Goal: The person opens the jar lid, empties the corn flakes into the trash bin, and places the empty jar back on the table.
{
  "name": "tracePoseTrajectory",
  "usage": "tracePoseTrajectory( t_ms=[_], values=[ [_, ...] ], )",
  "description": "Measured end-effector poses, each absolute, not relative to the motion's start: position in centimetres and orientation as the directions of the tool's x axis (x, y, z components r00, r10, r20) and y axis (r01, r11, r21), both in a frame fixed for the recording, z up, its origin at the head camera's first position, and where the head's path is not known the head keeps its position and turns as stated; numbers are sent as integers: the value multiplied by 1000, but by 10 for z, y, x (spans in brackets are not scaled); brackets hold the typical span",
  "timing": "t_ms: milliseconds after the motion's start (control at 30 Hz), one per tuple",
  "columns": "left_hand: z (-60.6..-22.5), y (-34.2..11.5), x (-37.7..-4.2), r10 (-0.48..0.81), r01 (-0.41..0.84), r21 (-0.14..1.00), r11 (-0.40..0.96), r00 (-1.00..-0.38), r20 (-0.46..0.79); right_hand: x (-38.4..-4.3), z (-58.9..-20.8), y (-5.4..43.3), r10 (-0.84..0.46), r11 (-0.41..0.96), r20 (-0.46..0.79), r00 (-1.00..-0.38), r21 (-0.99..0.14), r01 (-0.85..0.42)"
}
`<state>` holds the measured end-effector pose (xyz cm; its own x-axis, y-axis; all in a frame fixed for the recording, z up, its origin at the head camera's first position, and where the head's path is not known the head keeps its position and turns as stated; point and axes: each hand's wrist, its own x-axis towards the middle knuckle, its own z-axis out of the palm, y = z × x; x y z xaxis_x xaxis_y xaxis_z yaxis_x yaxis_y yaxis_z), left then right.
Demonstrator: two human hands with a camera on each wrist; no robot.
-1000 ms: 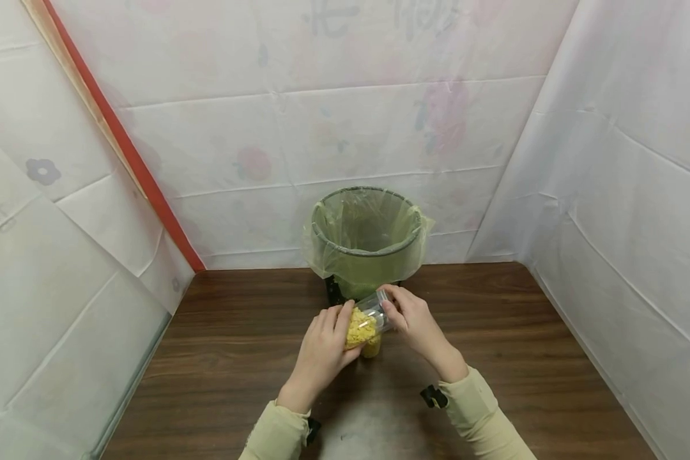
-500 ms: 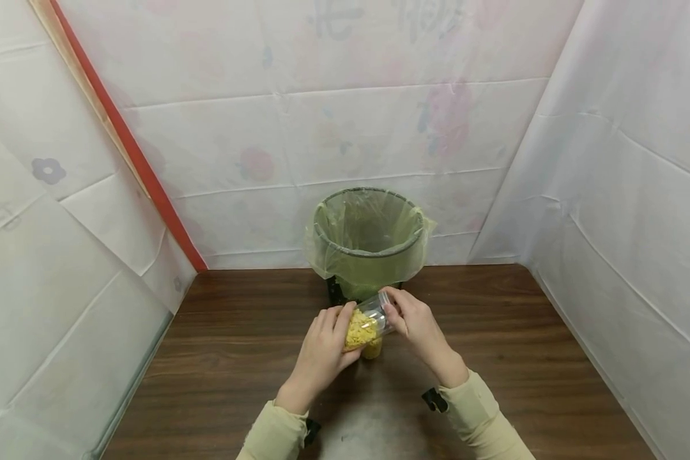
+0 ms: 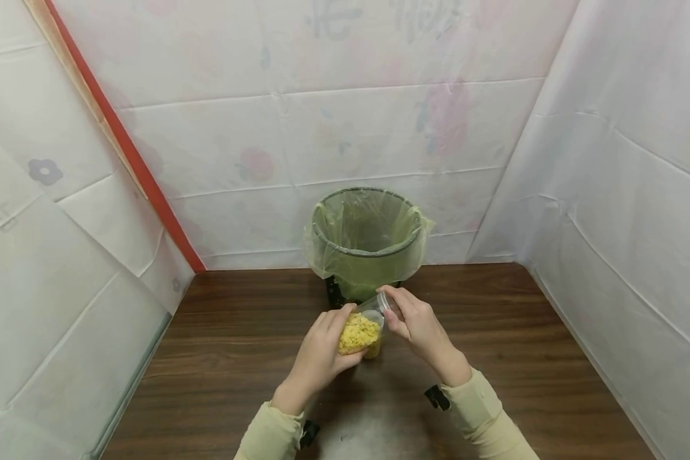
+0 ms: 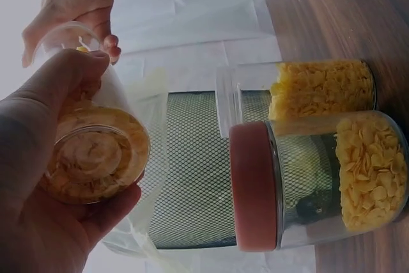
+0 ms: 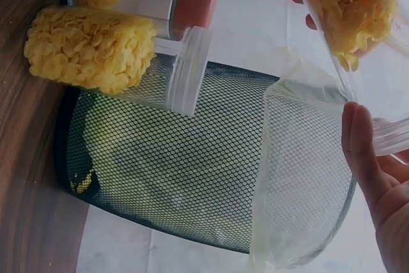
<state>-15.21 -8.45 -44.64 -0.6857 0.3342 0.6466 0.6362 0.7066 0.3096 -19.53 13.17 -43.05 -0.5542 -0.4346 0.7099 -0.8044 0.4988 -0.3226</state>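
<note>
In the head view my left hand (image 3: 315, 359) grips a clear plastic jar (image 3: 359, 333) of yellow corn flakes around its body, holding it tilted above the table. Its round base (image 4: 96, 155) faces the left wrist camera. At the jar's upper end, the thumb and fingers of my right hand (image 3: 427, 329) pinch a clear ridged lid (image 5: 390, 136). Below the hands stands a second jar (image 4: 323, 87), clear-lidded and partly filled with flakes. Beside it is a wider jar (image 4: 370, 177) with a pinkish-red lid (image 4: 254, 187), also holding flakes.
Behind the jars stands a black mesh bin (image 5: 172, 158), lined with a thin yellow-green bag (image 3: 374, 267) folded over its rim. The dark wood table (image 3: 218, 358) runs to white patterned sheets (image 3: 207, 128) at the back and sides.
The held jar has tipped, and its flakes now look broader and rounder from above. My left hand has shifted slightly left and down. The lid in my right hand has turned a little.
</note>
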Motion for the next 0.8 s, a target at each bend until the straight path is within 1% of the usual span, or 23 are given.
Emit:
tracePoseTrajectory(
  t_ms=[100,267,333,533,800],
  values=[
    [-446,-85,-152,326,629,341,698,-704,631,-196,-429,132,-455,476,699,-552,-333,-814],
    [-449,-87,-152,308,603,415,682,-751,584,-197,-429,133,-491,416,664,-564,-390,-822],
    [-449,-88,-152,304,599,438,670,-760,574,-198,-429,133,-501,387,663,-557,-404,-829],
    [-449,-88,-152,305,611,481,629,-763,569,-199,-433,133,-527,343,676,-516,-386,-856],
    [-450,-86,-152,301,616,441,653,-745,595,-197,-434,131,-525,298,685,-506,-409,-863]
  ],
)
